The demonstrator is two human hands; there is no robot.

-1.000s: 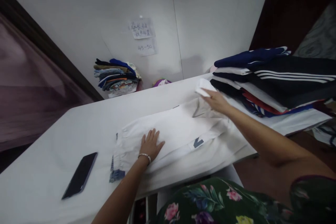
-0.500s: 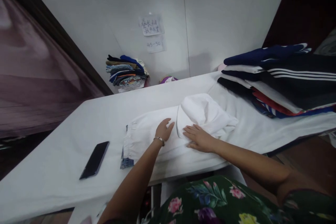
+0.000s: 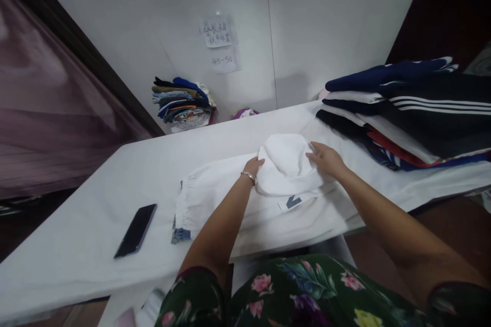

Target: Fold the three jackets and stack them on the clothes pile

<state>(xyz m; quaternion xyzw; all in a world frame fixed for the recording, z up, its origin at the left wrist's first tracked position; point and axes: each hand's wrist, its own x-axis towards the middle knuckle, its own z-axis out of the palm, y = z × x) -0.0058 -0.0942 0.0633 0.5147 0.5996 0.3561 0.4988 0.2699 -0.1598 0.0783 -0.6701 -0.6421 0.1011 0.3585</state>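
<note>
A white garment (image 3: 226, 199) lies folded lengthwise on the white table (image 3: 92, 235), with a denim-blue inner trim at its left cuff end. On top of it sits a rounded white bundle of fabric, possibly a hood (image 3: 286, 166). My left hand (image 3: 253, 167) rests against that bundle's left edge, its fingertips hidden by the bend of the hand. My right hand (image 3: 326, 159) lies on the bundle's right side with fingers spread. Neither hand shows a grip. A small dark-blue tag (image 3: 293, 202) shows just below the bundle.
A black smartphone (image 3: 135, 230) lies on the table at left. A tall stack of folded clothes (image 3: 406, 112) stands at right. Behind the table are a smaller clothes pile (image 3: 182, 104) and paper notes (image 3: 218, 30) on the wall.
The white bundle now sits on the garment, covering the area that was flat earlier. My right hand has moved from the stack side, then the near edge, to the bundle's right side. My left hand has moved up to its left edge.
</note>
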